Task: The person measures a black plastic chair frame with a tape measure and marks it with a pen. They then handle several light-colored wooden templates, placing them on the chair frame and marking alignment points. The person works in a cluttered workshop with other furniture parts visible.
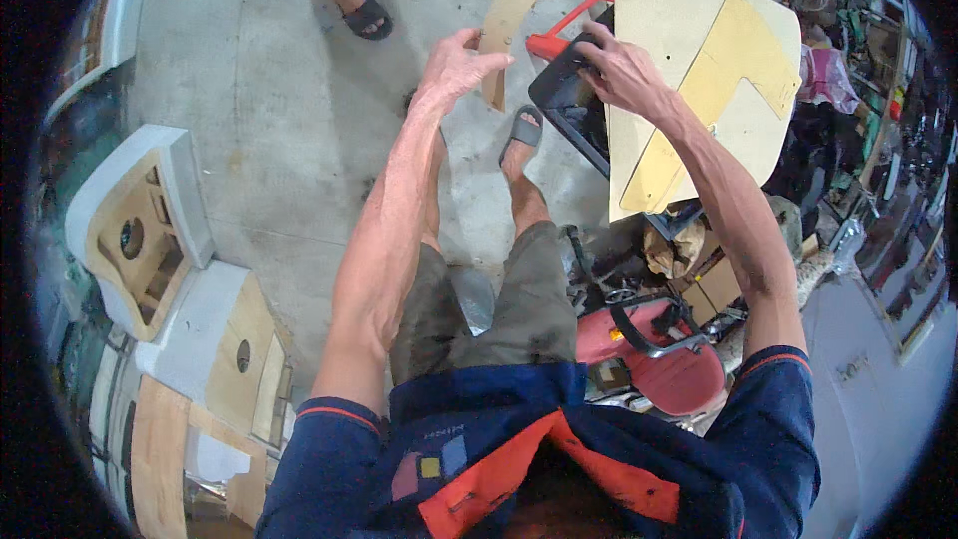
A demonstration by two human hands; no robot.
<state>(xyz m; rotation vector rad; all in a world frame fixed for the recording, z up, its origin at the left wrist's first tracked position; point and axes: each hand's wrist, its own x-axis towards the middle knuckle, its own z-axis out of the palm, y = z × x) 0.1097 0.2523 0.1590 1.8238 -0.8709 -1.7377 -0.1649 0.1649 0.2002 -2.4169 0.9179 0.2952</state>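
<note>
At far left, a grey-sided wooden box (155,200) with a round hole, just above a second box (215,344); farther up, another person's sandalled foot (371,22) on the concrete floor (249,90); toward the middle, left hand (461,70) closed on a curved tan strip (519,0), thumb across its face near the lower end; strip out in front, above the floor, long axis arcing from that lower end, pointing down toward the feet, up and rightward to the top edge, bulge facing upper left; just right of it, a red frame (559,35) and a black frame (554,90), both close by and in the way on that side; right hand (624,70) curled at the black frame beside a pale panel (649,25), cannot tell whether gripping either; on the panel, a yellowish template (689,105), partly hidden by the right forearm; below, a red seat (689,379); at far right, a pink bag (826,80) amid dark clutter (878,50).
</note>
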